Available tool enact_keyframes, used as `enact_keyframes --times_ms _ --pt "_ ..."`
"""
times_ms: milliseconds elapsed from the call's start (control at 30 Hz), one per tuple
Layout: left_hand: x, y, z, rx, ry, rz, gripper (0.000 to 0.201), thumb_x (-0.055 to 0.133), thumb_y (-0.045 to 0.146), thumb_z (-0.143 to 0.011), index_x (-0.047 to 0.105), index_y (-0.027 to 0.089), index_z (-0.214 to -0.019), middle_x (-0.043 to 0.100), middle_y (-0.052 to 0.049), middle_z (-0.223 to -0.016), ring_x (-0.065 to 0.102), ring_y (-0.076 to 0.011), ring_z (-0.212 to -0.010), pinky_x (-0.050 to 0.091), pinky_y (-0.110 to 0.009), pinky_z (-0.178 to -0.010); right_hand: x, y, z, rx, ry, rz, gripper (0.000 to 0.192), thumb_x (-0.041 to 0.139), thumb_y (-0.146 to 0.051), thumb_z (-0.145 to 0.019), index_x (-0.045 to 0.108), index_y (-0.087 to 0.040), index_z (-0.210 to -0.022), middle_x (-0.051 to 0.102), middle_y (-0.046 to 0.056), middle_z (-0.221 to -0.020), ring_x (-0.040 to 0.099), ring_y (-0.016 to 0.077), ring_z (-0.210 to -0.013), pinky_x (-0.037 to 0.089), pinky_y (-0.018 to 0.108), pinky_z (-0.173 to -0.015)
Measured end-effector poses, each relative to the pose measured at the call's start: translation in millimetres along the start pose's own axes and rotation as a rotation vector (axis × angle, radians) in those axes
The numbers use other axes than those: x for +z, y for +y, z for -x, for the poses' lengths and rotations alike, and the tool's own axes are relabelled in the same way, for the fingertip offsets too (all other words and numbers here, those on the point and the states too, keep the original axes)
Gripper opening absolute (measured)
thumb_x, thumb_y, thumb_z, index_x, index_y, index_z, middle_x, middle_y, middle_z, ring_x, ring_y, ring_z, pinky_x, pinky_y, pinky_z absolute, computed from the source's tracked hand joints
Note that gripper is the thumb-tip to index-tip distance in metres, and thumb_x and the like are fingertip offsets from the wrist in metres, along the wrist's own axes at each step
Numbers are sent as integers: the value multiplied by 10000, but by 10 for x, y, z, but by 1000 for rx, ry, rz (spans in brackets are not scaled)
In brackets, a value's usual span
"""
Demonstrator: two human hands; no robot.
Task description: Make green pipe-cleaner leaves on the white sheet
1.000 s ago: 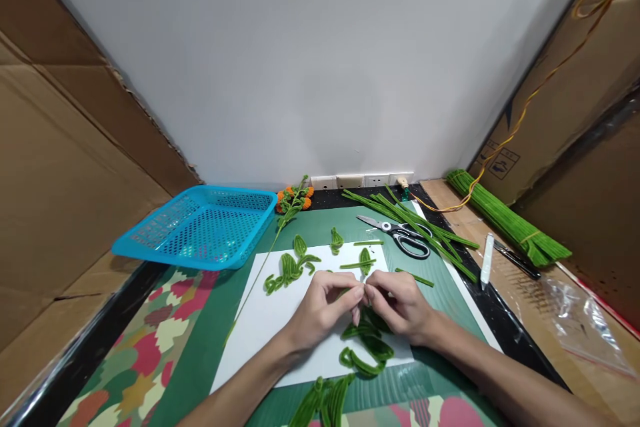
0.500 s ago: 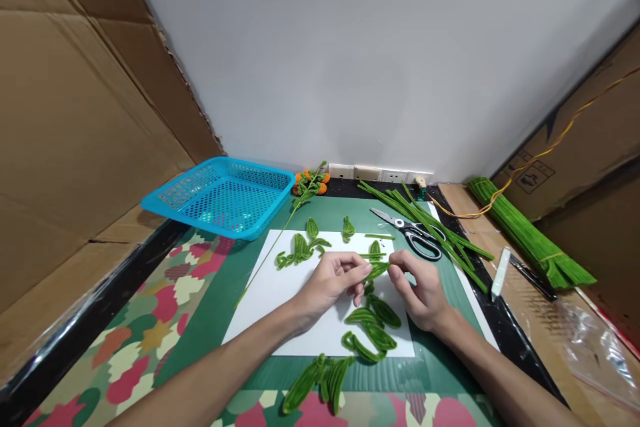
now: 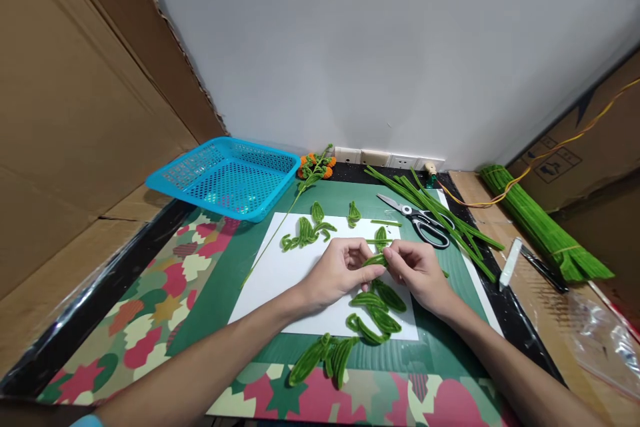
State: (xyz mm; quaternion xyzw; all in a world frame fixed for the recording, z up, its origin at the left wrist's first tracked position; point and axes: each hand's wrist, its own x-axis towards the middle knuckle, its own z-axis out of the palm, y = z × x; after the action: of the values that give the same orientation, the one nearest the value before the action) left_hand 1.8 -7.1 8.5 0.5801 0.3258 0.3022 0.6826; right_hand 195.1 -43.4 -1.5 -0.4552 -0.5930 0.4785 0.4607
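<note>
Fuzzy wire, plastic mesh, matt paper

You pinch a fuzzy chenille leaf (image 3: 375, 260); under it lies matt white paper (image 3: 280, 280) on a smooth green mat (image 3: 240, 260). At 10 o'clock sits a glossy plastic mesh basket (image 3: 225, 177); at 1 o'clock, scissors (image 3: 420, 220) with shiny metal blades.

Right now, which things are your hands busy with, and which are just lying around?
Busy with:
left hand
right hand
green fuzzy leaf pinched between them
white paper underneath
finished leaves beside the hands

Lying around:
blue basket
scissors
bundle of green stems
orange flower sprig
</note>
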Motion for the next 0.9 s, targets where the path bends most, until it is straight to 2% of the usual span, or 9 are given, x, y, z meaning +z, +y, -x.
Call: enact_keyframes --times_ms 200,367,567,633,733,833,900 --pt "13 27 12 20 15 -68 361 838 393 -835 575 156 -764 612 10 -654 601 -119 -567 465 -225 -555 6 36 -19 73 -17 -99 528 636 -561 -983 522 -197 -618 499 -33 -488 356 82 -428 257 230 -427" --pt "-4 29 13 2 -10 -108 323 755 453 -909 706 134 -894 636 -7 -685 583 -125 -596 466 -231 -569 -36 17 -15 33 27 -99 514 644 -513 -999 546 -186 -615 516 -29 -504 368 78 -439 273 222 -429" --pt "-43 59 33 -14 -79 -233 399 646 487 -982 660 147 -774 590 3 -623 543 -129 -574 428 -243 -571 -23 5 11 72 56 -123 515 664 -545 -977 559 -187 -622 528 -29 -493 362 75 -409 274 220 -401" --pt "-61 74 35 30 -85 -365 422 604 471 -1010 630 157 -729 568 8 -610 524 -128 -577 402 -249 -584 -17 8 8 88 54 -128 518 671 -562 -967 571 -186 -625 539 -25 -489 371 76 -395 270 222 -388" --pt "-85 77 30 178 -69 -648 426 575 424 -1035 587 171 -692 522 19 -621 471 -126 -601 358 -262 -615 -22 12 -6 92 58 -135 525 687 -589 -945 582 -186 -626 543 -24 -487 382 78 -384 255 223 -373" --pt "-97 41 23 309 -71 -865 390 520 385 -1066 559 185 -733 522 15 -679 461 -140 -629 341 -279 -644 -36 3 -24 101 31 -131 556 673 -630 -938 573 -191 -612 527 -29 -478 369 76 -372 243 227 -369" --pt "-99 5 21 367 -88 -936 361 476 368 -1085 567 192 -783 559 -1 -729 499 -156 -658 350 -289 -664 -48 -9 -32 118 -17 -112 581 661 -651 -936 558 -194 -592 516 -31 -470 358 76 -371 244 233 -377"
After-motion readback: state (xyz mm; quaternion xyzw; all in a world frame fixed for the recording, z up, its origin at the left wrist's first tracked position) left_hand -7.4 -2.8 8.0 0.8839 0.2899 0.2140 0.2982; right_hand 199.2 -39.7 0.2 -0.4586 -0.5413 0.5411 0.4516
